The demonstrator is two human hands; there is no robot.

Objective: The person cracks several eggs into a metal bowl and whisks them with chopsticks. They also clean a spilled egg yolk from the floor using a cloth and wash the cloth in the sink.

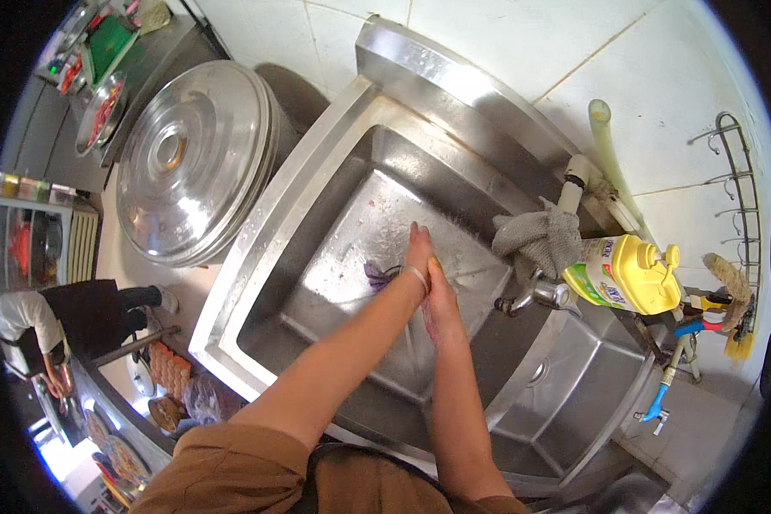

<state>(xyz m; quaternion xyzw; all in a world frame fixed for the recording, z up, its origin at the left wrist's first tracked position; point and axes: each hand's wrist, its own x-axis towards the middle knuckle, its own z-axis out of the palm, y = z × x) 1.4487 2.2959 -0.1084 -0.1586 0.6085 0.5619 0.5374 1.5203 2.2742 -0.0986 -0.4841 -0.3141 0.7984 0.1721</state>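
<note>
Both my hands are over the large basin of a stainless steel sink (353,257), palms against each other. My left hand (419,252) points away from me with its fingers extended, a pale band around the wrist. Against its palm lies my right hand (441,301). A small yellow patch shows at the right fingertips; I cannot tell what it is. What lies between the palms is hidden. A dark purple bundle (378,276), too blurred to name, sits just left of my left wrist. Wet streaks and small scraps mark the basin floor.
Right of the basin are a metal tap (543,294), a grey mesh cloth (540,238) and a yellow dish-soap jug (636,276). A smaller basin (552,392) adjoins. A large lidded metal pot (196,160) stands left. Another person (83,315) works at far left.
</note>
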